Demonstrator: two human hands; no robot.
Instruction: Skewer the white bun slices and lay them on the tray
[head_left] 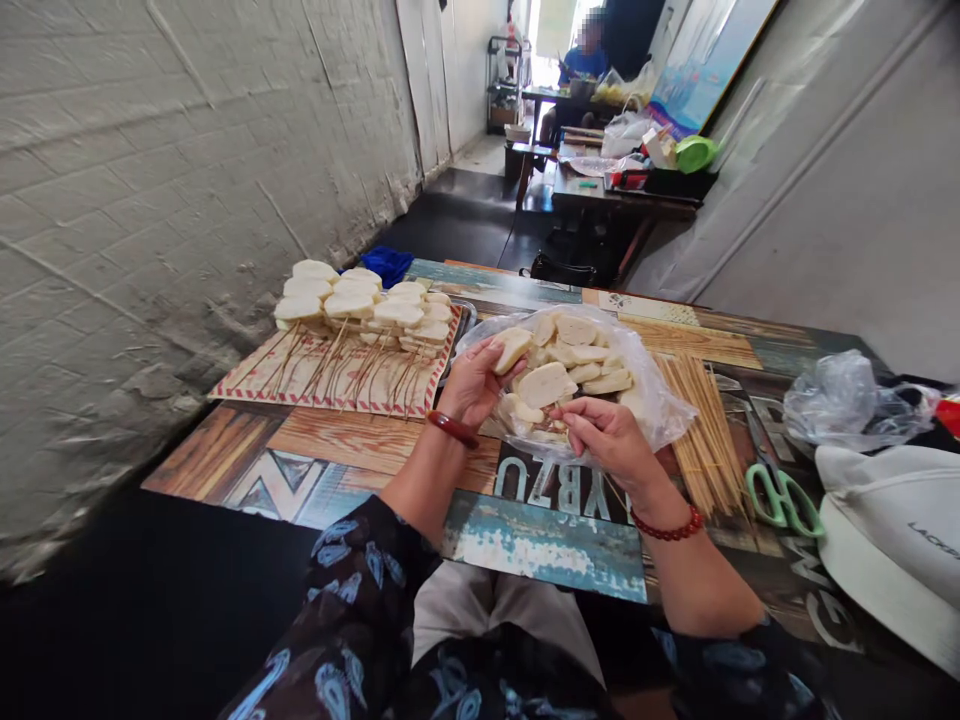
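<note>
My left hand (480, 380) holds a pale oval slice (513, 349) between thumb and fingers, over the left side of a clear plastic bag (667, 405). The bag lies spread on the table with many similar slices (581, 352) in it. At the bag's near edge, my right hand (604, 430) is closed in a pinch on a thin stick, whose tip is near a slice (547, 385). To the left, skewered slices (352, 300) are stacked in rows on a patterned paper-covered tray (330, 385), their sticks pointing toward me.
Bare wooden skewers (701, 430) lie right of the bag, beside green-handled scissors (784, 497). Farther right are a crumpled plastic bag (855, 400) and a white cap (892, 540). A blue cloth (386, 265) lies behind the tray. A person (589, 60) sits at a far table.
</note>
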